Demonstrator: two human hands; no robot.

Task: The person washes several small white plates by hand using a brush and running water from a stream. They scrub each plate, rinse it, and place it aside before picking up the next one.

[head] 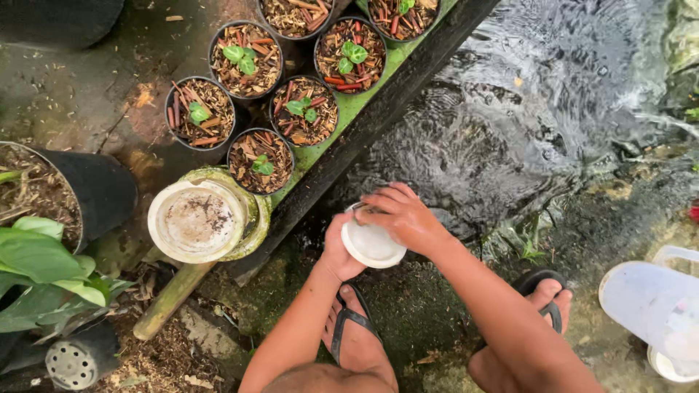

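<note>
Two hands: our left hand (336, 251) grips a small white pot (373, 244), right hand (404, 217) fingers curled over its rim; seedling pots (251, 87) sit filled.

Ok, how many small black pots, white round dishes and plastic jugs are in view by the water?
Small black pots: 7
White round dishes: 2
Pale plastic jug: 1
Total: 10

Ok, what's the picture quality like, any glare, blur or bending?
Head view: soft, even daylight, no hard shadows; bright sheen on the rippling water; the white jug at the right edge is washed out and blurred; both hands and the white cup are sharp; wide-angle bending at edges.
</note>
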